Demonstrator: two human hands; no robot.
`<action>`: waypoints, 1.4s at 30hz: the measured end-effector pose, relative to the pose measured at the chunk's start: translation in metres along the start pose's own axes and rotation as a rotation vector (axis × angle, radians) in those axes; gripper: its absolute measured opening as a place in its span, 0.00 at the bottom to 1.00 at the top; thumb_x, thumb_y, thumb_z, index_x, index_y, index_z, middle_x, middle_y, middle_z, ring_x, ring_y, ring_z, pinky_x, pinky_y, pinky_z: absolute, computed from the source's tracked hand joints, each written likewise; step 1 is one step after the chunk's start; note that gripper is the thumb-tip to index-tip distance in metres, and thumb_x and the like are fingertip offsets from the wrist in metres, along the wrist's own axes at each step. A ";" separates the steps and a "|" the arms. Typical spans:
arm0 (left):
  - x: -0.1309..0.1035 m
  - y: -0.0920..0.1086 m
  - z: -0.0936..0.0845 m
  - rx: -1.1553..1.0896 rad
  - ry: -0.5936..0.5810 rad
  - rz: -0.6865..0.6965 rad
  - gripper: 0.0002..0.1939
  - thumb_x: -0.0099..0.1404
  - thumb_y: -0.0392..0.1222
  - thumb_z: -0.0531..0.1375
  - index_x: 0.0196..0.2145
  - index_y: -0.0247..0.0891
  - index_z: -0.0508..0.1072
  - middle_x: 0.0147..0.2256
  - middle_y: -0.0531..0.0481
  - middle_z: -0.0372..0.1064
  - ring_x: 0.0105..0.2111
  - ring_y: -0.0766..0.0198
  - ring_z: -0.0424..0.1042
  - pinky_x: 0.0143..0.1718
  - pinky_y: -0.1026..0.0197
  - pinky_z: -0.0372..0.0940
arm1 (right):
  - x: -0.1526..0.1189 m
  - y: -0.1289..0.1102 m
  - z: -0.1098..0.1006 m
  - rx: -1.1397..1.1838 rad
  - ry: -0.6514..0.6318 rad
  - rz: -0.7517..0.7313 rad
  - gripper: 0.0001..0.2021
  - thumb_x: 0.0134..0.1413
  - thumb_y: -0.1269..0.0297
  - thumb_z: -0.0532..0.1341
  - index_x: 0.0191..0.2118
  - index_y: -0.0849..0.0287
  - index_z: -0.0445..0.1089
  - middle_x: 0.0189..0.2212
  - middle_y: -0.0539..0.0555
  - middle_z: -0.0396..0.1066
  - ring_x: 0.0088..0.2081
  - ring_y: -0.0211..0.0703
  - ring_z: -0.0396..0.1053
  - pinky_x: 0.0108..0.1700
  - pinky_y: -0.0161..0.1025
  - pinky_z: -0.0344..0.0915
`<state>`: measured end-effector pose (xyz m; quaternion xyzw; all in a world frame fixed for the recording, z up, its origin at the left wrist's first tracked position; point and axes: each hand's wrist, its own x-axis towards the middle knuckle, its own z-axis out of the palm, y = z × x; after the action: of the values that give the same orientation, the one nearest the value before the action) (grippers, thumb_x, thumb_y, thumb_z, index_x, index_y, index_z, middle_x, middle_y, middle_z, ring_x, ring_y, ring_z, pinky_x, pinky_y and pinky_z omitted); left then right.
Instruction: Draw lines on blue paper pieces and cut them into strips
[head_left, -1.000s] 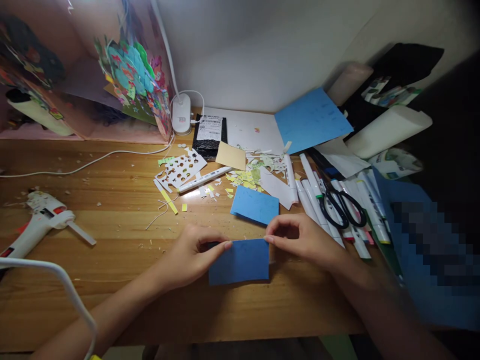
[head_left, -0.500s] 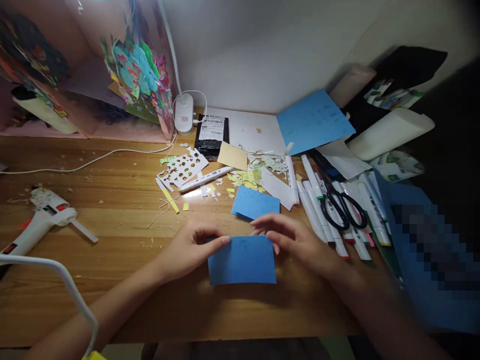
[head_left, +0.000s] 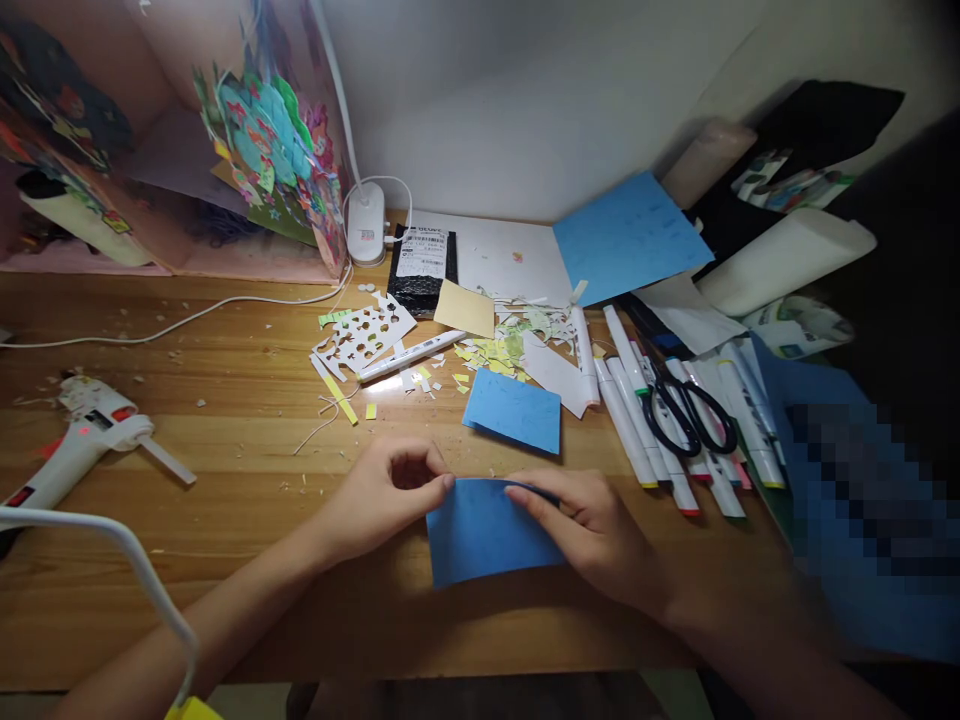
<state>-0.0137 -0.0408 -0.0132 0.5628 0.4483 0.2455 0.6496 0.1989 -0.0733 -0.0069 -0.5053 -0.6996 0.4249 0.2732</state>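
Both hands grip a blue sheet of card (head_left: 491, 540) just above the front of the wooden table. My left hand (head_left: 394, 495) pinches its upper left corner between thumb and fingers. At the upper right, my right hand (head_left: 596, 520) holds the card with the thumb on top and the fingers behind, hidden in part. The sheet bows slightly and hangs toward me. Beyond it, apart from both hands, a second blue card (head_left: 514, 408), which looks folded, lies on the table.
Black-handled scissors (head_left: 686, 415) rest on several white markers (head_left: 626, 430) at right. Paper scraps (head_left: 499, 355) and a punched white sheet (head_left: 364, 335) lie behind. A glue gun (head_left: 86, 430) sits at left. A larger blue sheet (head_left: 630, 240) leans at the back.
My right hand has moved down and closed on the card's upper right part. The card has shifted slightly right and tilted, and its right side now bends. My left hand keeps its pinch.
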 end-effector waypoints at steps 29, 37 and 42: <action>-0.009 -0.007 0.011 0.541 0.005 0.380 0.12 0.67 0.40 0.55 0.29 0.34 0.74 0.19 0.54 0.63 0.19 0.72 0.56 0.21 0.67 0.50 | 0.012 0.000 -0.001 0.211 -0.081 0.236 0.08 0.50 0.62 0.63 0.28 0.61 0.71 0.25 0.52 0.70 0.28 0.38 0.66 0.29 0.34 0.63; -0.004 -0.001 -0.010 0.484 0.151 0.393 0.08 0.65 0.38 0.58 0.30 0.36 0.76 0.24 0.53 0.72 0.23 0.70 0.67 0.24 0.69 0.58 | 0.016 0.009 -0.019 0.217 -0.056 0.311 0.09 0.48 0.59 0.63 0.28 0.61 0.69 0.25 0.52 0.69 0.26 0.38 0.66 0.27 0.34 0.61; -0.001 0.002 -0.020 0.557 0.204 0.463 0.07 0.64 0.38 0.59 0.30 0.36 0.76 0.25 0.53 0.72 0.23 0.69 0.67 0.25 0.68 0.59 | 0.019 0.012 -0.032 0.163 -0.086 0.304 0.09 0.48 0.59 0.63 0.27 0.60 0.70 0.25 0.52 0.70 0.26 0.38 0.66 0.27 0.35 0.61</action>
<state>-0.0306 -0.0312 -0.0097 0.7770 0.4211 0.3092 0.3512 0.2242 -0.0439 -0.0031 -0.5628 -0.5894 0.5379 0.2157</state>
